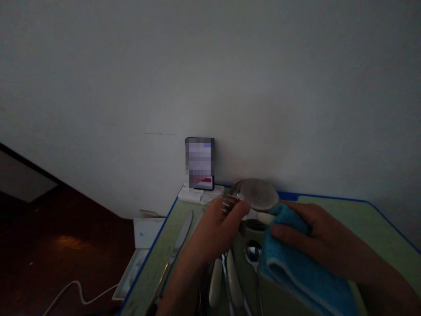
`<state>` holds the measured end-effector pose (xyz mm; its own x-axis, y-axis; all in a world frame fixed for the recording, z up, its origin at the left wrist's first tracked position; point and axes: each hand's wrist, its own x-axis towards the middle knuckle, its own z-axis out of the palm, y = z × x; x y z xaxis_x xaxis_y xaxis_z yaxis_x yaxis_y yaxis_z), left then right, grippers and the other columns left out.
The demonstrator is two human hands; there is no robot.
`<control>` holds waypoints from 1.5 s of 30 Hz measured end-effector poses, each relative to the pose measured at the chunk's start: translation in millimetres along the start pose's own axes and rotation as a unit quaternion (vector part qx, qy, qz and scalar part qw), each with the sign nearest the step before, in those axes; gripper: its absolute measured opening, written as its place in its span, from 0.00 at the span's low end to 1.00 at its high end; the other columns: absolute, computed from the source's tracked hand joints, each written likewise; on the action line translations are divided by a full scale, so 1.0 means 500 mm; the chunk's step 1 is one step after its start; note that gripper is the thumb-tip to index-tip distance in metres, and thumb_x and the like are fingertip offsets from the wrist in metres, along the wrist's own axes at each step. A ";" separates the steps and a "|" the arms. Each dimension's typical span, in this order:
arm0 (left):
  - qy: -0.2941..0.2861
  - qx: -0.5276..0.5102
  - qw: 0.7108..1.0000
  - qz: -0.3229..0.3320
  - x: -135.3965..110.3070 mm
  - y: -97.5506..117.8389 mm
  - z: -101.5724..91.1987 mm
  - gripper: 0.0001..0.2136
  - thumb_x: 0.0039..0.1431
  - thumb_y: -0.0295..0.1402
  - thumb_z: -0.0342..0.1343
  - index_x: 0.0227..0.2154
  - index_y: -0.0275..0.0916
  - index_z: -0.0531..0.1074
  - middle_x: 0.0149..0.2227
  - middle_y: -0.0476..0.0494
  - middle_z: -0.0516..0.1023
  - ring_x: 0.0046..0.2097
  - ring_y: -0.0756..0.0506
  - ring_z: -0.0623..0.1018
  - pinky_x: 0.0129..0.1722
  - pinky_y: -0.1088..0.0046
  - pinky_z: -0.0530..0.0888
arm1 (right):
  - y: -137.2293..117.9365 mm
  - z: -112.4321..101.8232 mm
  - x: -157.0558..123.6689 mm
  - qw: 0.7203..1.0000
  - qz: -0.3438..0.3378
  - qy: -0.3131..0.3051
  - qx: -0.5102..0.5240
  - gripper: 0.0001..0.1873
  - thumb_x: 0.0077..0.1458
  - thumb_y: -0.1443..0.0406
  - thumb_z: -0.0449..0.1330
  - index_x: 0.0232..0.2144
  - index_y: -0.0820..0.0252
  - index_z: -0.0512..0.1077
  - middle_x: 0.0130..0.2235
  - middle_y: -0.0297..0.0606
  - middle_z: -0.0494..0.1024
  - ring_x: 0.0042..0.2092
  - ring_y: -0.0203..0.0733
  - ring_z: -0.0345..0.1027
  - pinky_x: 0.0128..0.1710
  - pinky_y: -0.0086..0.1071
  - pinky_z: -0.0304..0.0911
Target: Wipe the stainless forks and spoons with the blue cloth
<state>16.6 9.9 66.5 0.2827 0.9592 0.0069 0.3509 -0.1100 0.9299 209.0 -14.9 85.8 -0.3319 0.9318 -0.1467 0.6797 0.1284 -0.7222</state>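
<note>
Above the table, my left hand is closed around the metal end of a fork, whose tines poke up by the thumb. The fork's cream handle runs to the right into a blue cloth. My right hand pinches this cloth around the handle's end, and the rest of the cloth hangs down folded. Below my hands lie a metal spoon and several pieces of cutlery, among them a cream handle. My left forearm partly covers them. A table knife lies to the left.
A phone leans upright against the wall on a white stand. Behind my hands sits a round metal container. The green table has a blue edge. White boxes and a white cable are at lower left.
</note>
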 end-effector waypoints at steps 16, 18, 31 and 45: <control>-0.049 0.140 0.979 0.142 -0.064 0.108 0.079 0.08 0.61 0.37 0.45 0.37 0.38 0.63 0.30 0.48 0.75 0.31 0.50 0.73 0.27 0.76 0.66 | -0.002 -0.060 -0.116 0.992 -0.110 -0.038 -0.050 0.16 0.55 0.54 0.52 0.35 0.59 0.71 0.31 0.35 0.75 0.33 0.38 0.67 0.34 0.31 0.59; -0.080 0.158 0.970 0.166 -0.084 0.129 0.095 0.08 0.60 0.36 0.46 0.38 0.39 0.65 0.31 0.48 0.75 0.32 0.50 0.73 0.29 0.76 0.67 | 0.004 -0.072 -0.151 0.992 -0.112 -0.032 -0.052 0.17 0.54 0.52 0.52 0.36 0.58 0.71 0.32 0.35 0.75 0.34 0.39 0.67 0.33 0.31 0.59; 0.060 0.166 0.972 0.153 -0.095 0.201 0.200 0.07 0.58 0.36 0.49 0.34 0.40 0.68 0.23 0.53 0.72 0.22 0.53 0.71 0.20 0.80 0.67 | 0.094 -0.155 -0.285 0.991 -0.128 0.047 -0.008 0.25 0.51 0.55 0.57 0.50 0.54 0.61 0.47 0.36 0.71 0.45 0.41 0.65 0.43 0.33 0.59; -0.064 0.236 0.945 0.218 -0.109 0.188 0.183 0.14 0.54 0.38 0.56 0.43 0.49 0.65 0.44 0.50 0.72 0.44 0.46 0.73 0.40 0.71 0.73 | 0.104 -0.192 -0.297 0.988 -0.060 0.037 -0.134 0.21 0.49 0.47 0.54 0.33 0.57 0.70 0.33 0.36 0.75 0.34 0.40 0.68 0.30 0.30 0.58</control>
<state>116.1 -76.8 120.0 0.5872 0.7598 0.2792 0.5270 -0.6206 0.5806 356.5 -113.9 135.0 -0.3785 0.9255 -0.0132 0.7907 0.3159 -0.5245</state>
